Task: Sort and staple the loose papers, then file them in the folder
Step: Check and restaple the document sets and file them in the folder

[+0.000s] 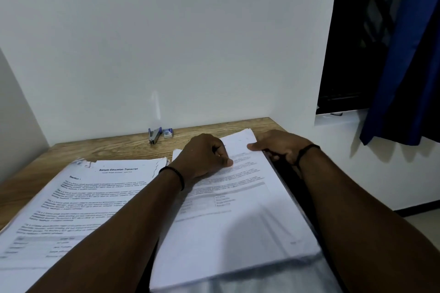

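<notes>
Two stacks of printed papers lie on the wooden table point(114, 147). The left stack point(78, 200) has a top sheet headed "Sample Education Transcript". The right stack point(238, 216) is thick and reaches past the table's near edge. My left hand point(204, 157) rests on the upper part of the right stack, fingers curled and thumb pressed on the top sheet. My right hand point(278, 145) grips the stack's far right corner, thumb on top and fingers under its edge. A blue stapler point(154, 136) stands by the wall. No folder is visible.
A small box of staples point(168, 133) sits right of the stapler against the white wall. The table's right edge runs just beyond the right stack. A blue curtain point(404, 66) hangs at a dark window on the right.
</notes>
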`<state>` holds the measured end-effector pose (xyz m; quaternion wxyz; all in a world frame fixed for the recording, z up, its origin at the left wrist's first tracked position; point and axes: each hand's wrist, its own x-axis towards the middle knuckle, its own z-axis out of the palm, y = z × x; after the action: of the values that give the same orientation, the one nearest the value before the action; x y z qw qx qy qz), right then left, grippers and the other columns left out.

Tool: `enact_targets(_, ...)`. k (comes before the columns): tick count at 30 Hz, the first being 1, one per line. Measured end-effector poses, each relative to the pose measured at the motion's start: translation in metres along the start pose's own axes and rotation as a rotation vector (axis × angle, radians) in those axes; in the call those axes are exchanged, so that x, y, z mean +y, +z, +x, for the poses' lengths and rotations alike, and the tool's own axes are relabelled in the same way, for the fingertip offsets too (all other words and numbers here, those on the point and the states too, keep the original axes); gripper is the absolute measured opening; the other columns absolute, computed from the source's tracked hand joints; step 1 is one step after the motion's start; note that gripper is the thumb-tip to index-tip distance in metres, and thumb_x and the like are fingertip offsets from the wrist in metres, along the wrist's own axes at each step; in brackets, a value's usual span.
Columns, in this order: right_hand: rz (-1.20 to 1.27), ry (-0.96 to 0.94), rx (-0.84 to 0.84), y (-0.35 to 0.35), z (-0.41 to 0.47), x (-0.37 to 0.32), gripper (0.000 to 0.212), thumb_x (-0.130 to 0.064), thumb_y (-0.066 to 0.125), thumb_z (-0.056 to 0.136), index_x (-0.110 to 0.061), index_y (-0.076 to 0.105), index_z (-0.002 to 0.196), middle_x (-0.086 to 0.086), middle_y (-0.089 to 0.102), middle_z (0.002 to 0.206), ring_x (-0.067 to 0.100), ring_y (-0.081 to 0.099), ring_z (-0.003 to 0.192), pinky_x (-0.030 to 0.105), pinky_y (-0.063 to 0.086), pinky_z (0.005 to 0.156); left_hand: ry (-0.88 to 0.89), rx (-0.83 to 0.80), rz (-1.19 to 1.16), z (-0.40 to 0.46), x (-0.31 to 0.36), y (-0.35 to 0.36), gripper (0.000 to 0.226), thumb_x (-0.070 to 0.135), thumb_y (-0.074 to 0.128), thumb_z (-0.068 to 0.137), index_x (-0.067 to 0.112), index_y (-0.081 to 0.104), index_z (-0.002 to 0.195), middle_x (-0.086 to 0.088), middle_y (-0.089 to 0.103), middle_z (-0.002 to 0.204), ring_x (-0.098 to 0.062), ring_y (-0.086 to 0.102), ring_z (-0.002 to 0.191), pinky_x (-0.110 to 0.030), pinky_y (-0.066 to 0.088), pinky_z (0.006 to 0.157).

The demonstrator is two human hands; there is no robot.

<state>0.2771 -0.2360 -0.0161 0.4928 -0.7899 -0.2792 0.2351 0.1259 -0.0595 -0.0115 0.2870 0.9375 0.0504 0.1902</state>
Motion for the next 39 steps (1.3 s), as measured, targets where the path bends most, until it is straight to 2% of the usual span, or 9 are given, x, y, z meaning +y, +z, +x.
enact_targets(2,0.014,0.038,-0.111,-0.007,-0.006,-0.001,0.023,-0.02,0.072,0.089,-0.014,0.065,0.067,0.001,0.048,0.058,0.01,0.033,0.047,0.017,0.027,0.037,0.052,0.058,0.025,0.002,-0.001,0.0,0.016,0.033,0.09,0.061,0.028,0.074,0.061,0.008,0.065,0.075,-0.008,0.061,0.078,-0.03,0.052,0.072)
enact_targets(5,0.042,0.066,-0.122,-0.008,-0.008,-0.001,0.03,-0.023,0.073,0.087,-0.019,0.07,0.058,0.002,0.048,0.057,0.01,0.034,0.047,0.017,0.028,0.036,0.071,0.06,0.074,0.002,-0.002,0.001,0.014,0.047,0.081,0.057,0.045,0.067,0.054,0.013,0.065,0.079,-0.009,0.062,0.089,-0.037,0.054,0.079)
enact_targets(8,0.083,0.054,-0.093,-0.004,-0.009,0.0,0.02,-0.033,0.074,0.086,-0.017,0.072,0.074,0.001,0.049,0.058,0.009,0.036,0.047,0.017,0.03,0.037,0.032,0.028,0.056,0.001,-0.006,0.002,0.017,0.036,0.085,0.065,0.033,0.07,0.057,0.015,0.069,0.079,-0.007,0.066,0.085,-0.039,0.055,0.08)
enact_targets(14,0.118,0.016,0.057,0.002,-0.008,0.001,0.046,-0.061,0.064,0.085,-0.016,0.076,0.089,-0.004,0.048,0.056,0.009,0.038,0.047,0.018,0.034,0.043,0.048,0.058,-0.035,0.0,-0.004,0.0,0.028,0.021,0.087,0.072,0.018,0.064,0.057,0.007,0.069,0.066,-0.008,0.061,0.063,-0.031,0.051,0.067)
enact_targets(20,0.161,-0.011,0.118,0.008,-0.01,-0.001,0.047,-0.057,0.058,0.092,-0.013,0.073,0.089,-0.002,0.055,0.057,0.008,0.04,0.043,0.018,0.033,0.041,0.078,0.12,-0.032,-0.003,0.006,-0.002,0.03,0.012,0.079,0.078,0.021,0.058,0.06,0.017,0.058,0.054,0.002,0.049,0.055,-0.026,0.044,0.062)
enact_targets(26,0.142,-0.043,0.167,0.012,-0.022,-0.01,0.052,-0.054,0.057,0.095,-0.003,0.07,0.091,0.013,0.057,0.069,0.014,0.042,0.041,0.021,0.034,0.039,-0.012,0.056,-0.017,-0.011,0.021,-0.003,0.01,0.008,0.055,0.078,0.014,0.054,0.071,0.004,0.07,0.059,-0.014,0.061,0.057,-0.036,0.051,0.065)
enact_targets(33,0.11,0.06,0.099,0.001,-0.067,-0.018,0.061,-0.059,0.061,0.09,0.0,0.061,0.104,0.007,0.061,0.064,0.015,0.054,0.045,0.021,0.043,0.041,-0.159,0.023,-0.035,-0.014,0.03,-0.001,0.017,-0.002,0.047,0.087,0.011,0.053,0.078,-0.002,0.069,0.061,-0.017,0.06,0.055,-0.024,0.042,0.05)
enact_targets(36,0.019,0.175,-0.015,-0.002,-0.088,-0.021,0.063,-0.063,0.061,0.088,-0.002,0.062,0.106,0.005,0.065,0.061,0.012,0.061,0.044,0.018,0.04,0.037,-0.17,0.027,0.008,-0.014,0.029,0.0,0.008,0.006,0.055,0.089,0.012,0.056,0.085,-0.003,0.071,0.072,-0.019,0.066,0.069,-0.032,0.051,0.063)
enact_targets(39,-0.076,0.299,-0.203,0.001,-0.114,-0.027,0.043,-0.053,0.063,0.091,-0.01,0.067,0.094,0.002,0.066,0.059,0.007,0.063,0.043,0.013,0.035,0.031,-0.123,0.057,0.007,-0.02,0.029,-0.003,0.019,0.027,0.073,0.085,0.018,0.058,0.092,0.002,0.066,0.084,-0.02,0.062,0.081,-0.034,0.049,0.075)
